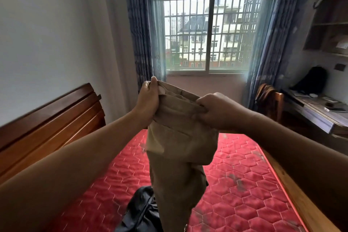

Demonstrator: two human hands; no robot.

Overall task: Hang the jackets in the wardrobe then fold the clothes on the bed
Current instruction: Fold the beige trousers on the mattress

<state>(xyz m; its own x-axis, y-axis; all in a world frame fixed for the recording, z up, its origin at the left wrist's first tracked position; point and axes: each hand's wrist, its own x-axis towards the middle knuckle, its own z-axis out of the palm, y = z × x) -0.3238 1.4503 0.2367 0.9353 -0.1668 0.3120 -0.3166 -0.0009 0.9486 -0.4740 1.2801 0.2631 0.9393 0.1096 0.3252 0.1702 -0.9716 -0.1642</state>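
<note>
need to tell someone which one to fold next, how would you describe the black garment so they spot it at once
Find the red quilted bed below the window. At its near end, just left of the tan trousers being held up, lies a crumpled black garment. It is the only dark thing lying on the bed.

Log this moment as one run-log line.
step: fold clothes | left hand: grips khaki trousers | right hand: grips khaki trousers | dark garment: on red mattress

Khaki trousers (180, 156), a black garment (140, 211), a red hexagon-quilted mattress (244, 184), blue curtains (140, 24).
</note>
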